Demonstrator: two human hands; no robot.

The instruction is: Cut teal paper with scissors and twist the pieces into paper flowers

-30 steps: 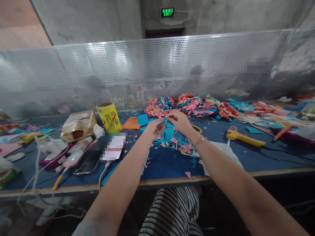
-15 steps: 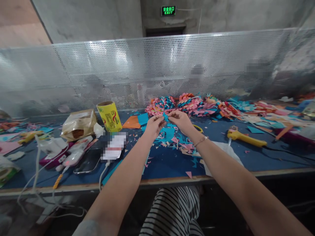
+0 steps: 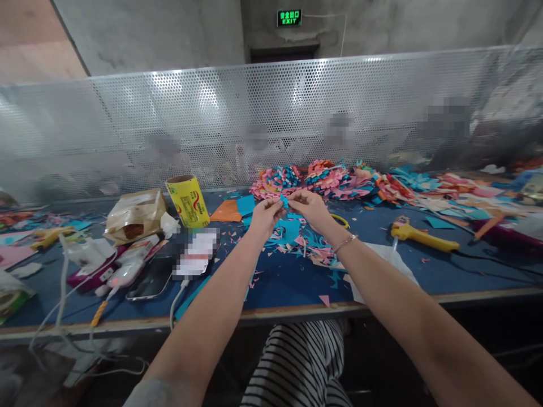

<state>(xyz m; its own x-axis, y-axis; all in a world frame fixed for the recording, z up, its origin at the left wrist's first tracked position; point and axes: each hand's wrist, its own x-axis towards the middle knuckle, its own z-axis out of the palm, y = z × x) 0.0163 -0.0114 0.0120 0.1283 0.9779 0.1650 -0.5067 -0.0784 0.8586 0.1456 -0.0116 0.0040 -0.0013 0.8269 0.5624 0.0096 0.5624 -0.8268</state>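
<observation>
So the left hand [image 3: 263,219] and right hand [image 3: 309,207] are up over the middle of the surface [image 3: 288,285], almost meeting, and both have their fingers pinched on a tiny bit of blue paper [image 3: 284,201]. It's stuck right between the two sets of fingertips, held up off the surface; too small to make out any folds, sorry. There's a thin bracelet [image 3: 345,243] on the right wrist.

Just under the hands it's a proper mess: more blue paper [image 3: 289,230] plus a load of pink and blue scraps [image 3: 321,255]. A yellow loop [image 3: 340,221] pokes out next to the right hand, but most of it's hidden, so can't tell what it belongs to. Past the left hand there's an orange sheet [image 3: 226,211] touching a blue one, then a yellow roll [image 3: 189,202] standing up.

Behind the hands, pink and blue fringed paper bunches [image 3: 275,184] sit near the perforated metal screen [image 3: 271,107]. Off to the right a yellow glue gun [image 3: 426,236] lies by a white sheet [image 3: 401,270], and over left there's a phone [image 3: 150,278] lying dark side up.
</observation>
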